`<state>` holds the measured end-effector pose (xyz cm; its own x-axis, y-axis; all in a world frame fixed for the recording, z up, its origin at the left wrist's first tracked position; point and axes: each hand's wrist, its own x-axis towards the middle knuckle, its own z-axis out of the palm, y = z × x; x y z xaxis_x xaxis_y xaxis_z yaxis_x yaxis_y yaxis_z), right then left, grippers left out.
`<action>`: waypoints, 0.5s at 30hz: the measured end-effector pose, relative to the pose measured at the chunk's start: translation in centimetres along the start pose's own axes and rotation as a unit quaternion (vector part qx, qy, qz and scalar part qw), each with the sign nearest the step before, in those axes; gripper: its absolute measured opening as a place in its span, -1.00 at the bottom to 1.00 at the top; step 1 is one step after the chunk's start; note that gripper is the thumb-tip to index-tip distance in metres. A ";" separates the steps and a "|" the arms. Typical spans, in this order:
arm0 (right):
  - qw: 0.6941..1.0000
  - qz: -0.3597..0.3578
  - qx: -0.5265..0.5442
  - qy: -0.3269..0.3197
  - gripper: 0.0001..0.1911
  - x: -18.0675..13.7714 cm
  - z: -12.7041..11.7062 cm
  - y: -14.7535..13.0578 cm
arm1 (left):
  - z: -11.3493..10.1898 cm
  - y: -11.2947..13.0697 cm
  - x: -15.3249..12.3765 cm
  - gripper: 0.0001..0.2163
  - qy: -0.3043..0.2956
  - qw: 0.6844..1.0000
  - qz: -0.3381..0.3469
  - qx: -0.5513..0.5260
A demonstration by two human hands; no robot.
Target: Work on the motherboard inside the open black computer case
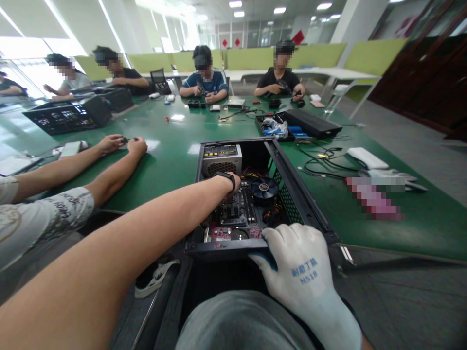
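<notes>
An open black computer case (292, 194) lies on the green table (175, 146) in front of me, with a power supply (222, 158), a CPU fan (263, 187) and a motherboard (237, 218) inside. My bare left hand (233, 187), a dark band at the wrist, reaches down into the case beside the fan; its fingers are hidden behind the wrist. My right hand (299, 262), in a white glove, grips the near edge of the case with fingers curled over the rim.
A person at my left rests both forearms (109, 160) on the table, holding a small part. Several people sit at the far side. Other black cases (69, 114) (314, 124), loose cables (321, 160) and white gloves (386, 174) lie around.
</notes>
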<state>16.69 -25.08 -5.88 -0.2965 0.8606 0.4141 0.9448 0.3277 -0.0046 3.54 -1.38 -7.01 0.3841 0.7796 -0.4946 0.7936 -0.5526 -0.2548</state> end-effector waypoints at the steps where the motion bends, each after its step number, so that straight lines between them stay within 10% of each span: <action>1: 1.000 0.000 0.000 -0.003 -0.69 0.0 0.0 0.0 | -0.1 0.1 -0.2 -0.38 -0.003 1.000 0.001 0.005; 15: 1.000 0.009 0.004 -0.012 -0.72 0.0 0.0 -0.1 | -0.3 0.2 -1.6 -0.59 0.051 0.994 -0.011 -0.097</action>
<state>16.63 -25.09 -5.83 -0.2828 0.8756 0.3917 0.9489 0.3150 -0.0192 3.21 -2.66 -6.04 0.4033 0.8228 -0.4005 0.8747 -0.4751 -0.0952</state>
